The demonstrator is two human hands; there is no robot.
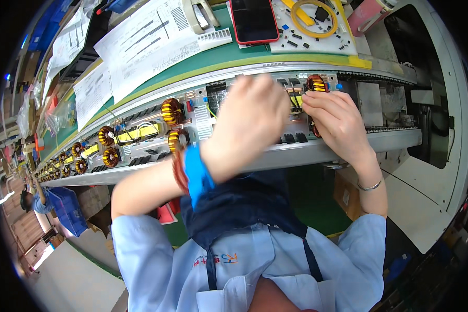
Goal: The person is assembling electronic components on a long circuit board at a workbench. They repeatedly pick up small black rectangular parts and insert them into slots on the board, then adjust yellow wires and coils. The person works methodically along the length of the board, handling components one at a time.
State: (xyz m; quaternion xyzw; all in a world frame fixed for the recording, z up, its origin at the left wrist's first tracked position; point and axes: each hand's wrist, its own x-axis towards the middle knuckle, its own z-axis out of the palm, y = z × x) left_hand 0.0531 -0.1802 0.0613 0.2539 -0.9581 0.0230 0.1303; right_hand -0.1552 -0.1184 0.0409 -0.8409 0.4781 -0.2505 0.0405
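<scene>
My left hand (252,117), blurred by motion, is curled over a circuit board on the rail. Its fingers bend under and away, so what they hold, if anything, is hidden. At the right end of that board, my right hand (338,122) has its fingers bent and pressed together. Their tips meet the board beside a yellow-wrapped transformer (296,102) with dark leads. I cannot make out what lies between those fingertips. Just above them sits a copper-wound ring coil (316,83). Another copper ring coil (172,111) stands on the neighbouring board, left of my left hand.
A long metal conveyor rail (296,154) carries several boards toward the far left. Behind it lie paper sheets (145,49), a red-edged phone (254,21) and a white foam board (317,44) with small parts and a yellow tape ring (334,23). A pale machine housing (452,104) borders the right.
</scene>
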